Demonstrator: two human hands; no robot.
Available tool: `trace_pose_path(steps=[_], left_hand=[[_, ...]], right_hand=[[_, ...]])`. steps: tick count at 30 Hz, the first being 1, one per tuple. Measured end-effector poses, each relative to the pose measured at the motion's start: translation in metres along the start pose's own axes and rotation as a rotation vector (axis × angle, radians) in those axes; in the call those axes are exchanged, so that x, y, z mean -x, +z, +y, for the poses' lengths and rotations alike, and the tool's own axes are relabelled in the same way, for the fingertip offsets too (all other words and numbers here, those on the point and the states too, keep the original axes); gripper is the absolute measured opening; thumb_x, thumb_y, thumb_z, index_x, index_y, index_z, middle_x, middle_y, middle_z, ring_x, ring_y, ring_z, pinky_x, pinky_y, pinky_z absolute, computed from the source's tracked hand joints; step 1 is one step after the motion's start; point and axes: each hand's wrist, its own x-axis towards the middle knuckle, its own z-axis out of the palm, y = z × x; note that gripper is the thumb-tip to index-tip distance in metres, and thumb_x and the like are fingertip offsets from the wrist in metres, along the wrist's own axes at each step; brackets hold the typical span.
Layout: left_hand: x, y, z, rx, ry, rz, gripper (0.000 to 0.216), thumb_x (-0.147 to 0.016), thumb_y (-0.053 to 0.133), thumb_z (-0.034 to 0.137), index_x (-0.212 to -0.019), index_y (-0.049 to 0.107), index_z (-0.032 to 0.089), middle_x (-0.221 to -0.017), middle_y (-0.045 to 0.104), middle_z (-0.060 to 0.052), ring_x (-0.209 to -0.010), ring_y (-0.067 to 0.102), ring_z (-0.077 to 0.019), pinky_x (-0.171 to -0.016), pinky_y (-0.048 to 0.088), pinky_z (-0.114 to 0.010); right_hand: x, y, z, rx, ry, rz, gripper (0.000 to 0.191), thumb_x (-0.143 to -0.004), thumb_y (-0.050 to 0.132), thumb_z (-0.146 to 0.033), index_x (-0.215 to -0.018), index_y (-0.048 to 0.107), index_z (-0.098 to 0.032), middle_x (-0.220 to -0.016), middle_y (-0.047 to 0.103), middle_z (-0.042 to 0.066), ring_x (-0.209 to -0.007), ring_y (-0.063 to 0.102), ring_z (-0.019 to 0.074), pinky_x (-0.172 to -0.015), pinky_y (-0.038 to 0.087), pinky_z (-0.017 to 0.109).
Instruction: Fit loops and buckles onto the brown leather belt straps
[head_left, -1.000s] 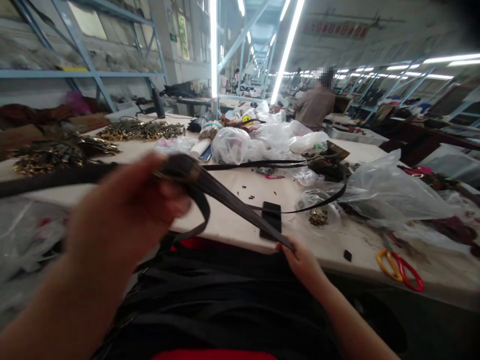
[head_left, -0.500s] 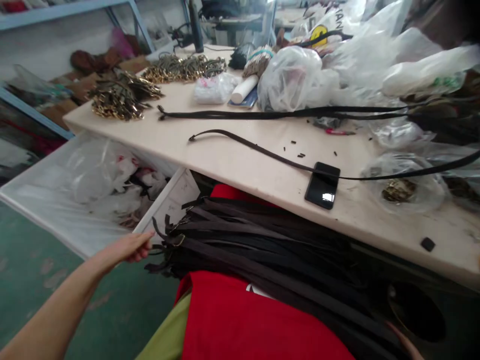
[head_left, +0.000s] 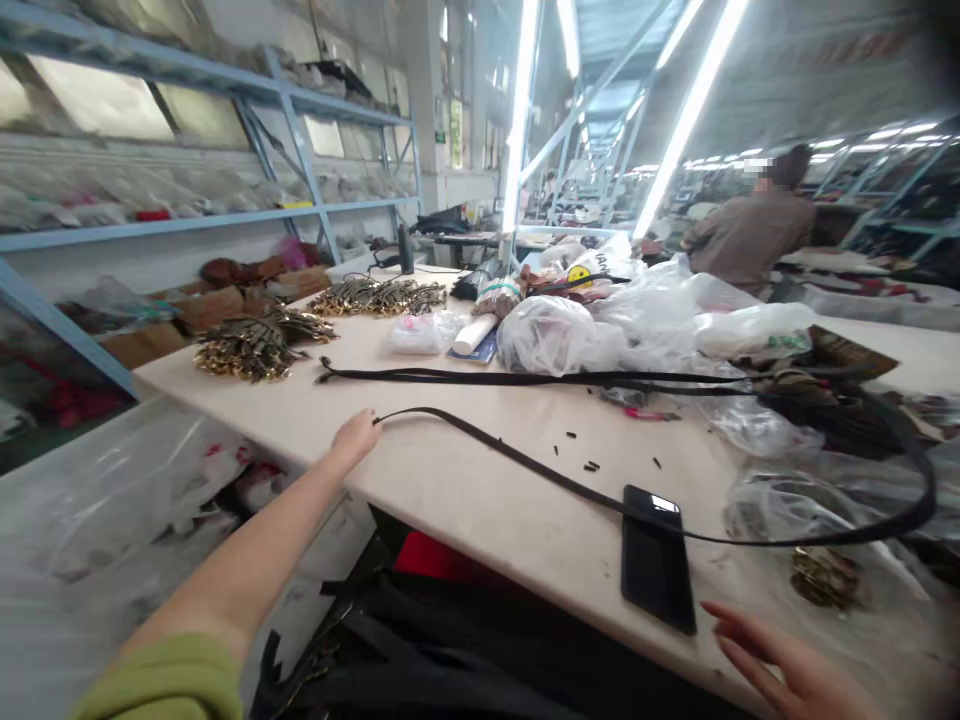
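Observation:
My left hand (head_left: 357, 438) is closed on the near end of a long black strap (head_left: 517, 467) on the table. From there the strap curves right, passes over a black phone (head_left: 657, 575) and loops back at the far right. Low on the right, my right hand (head_left: 784, 660) is above the table edge beside the phone, fingers stretched out and holding nothing. Another pair of black straps (head_left: 480, 378) lies farther back, side by side. Across my lap rests a thick bundle of dark straps (head_left: 450, 645) with metal fittings at the left end.
Two heaps of brass-coloured hardware (head_left: 255, 345) sit at the table's left. Clear plastic bags (head_left: 555, 335) crowd the back and right. Small black bits (head_left: 592, 467) and a red-handled tool (head_left: 649, 413) lie mid-table. An open drawer or bin with plastic (head_left: 150, 500) is at left. A person (head_left: 757, 235) is beyond.
My left hand has moved from beside the lap bundle up onto the table and taken the strap's end. My right hand has risen from the bundle. The view has tilted up.

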Motion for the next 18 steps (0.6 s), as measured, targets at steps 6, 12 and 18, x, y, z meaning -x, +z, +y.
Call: trace_pose_path(steps=[6,12,18], left_hand=[[-0.001,0.010,0.026,0.003,0.142,-0.007,0.027,-0.083,0.039,0.025,-0.098,0.058,0.013,-0.101,0.063,-0.014,-0.096,0.056,-0.0257,-0.084,0.040,-0.034],[0.084,0.013,0.091,0.192,0.527,-0.101,0.029,-0.087,0.038,0.032,-0.106,0.058,0.025,-0.097,0.062,-0.007,-0.096,0.054,-0.0218,-0.088,0.037,-0.032],[0.143,0.026,0.126,1.178,0.083,-0.467,0.062,-0.066,0.067,0.046,-0.119,0.049,0.018,-0.106,0.056,-0.012,-0.083,0.057,-0.0210,-0.068,0.047,-0.033]], right_hand=[[-0.069,0.048,-0.110,-0.344,-0.053,-0.365,0.036,-0.081,0.049,-0.044,-0.104,0.062,-0.019,-0.094,0.066,0.008,-0.086,0.062,0.0225,-0.079,0.049,0.038],[-0.116,0.093,-0.215,-1.192,0.159,-0.740,0.048,-0.085,0.043,-0.052,-0.116,0.051,-0.016,-0.122,0.053,0.012,-0.106,0.055,0.0191,-0.093,0.042,0.039],[-0.141,0.064,-0.264,-1.787,0.440,-0.419,0.016,-0.088,0.046,-0.026,-0.086,0.061,-0.020,-0.097,0.066,0.002,-0.097,0.060,0.0140,-0.093,0.045,0.034]])
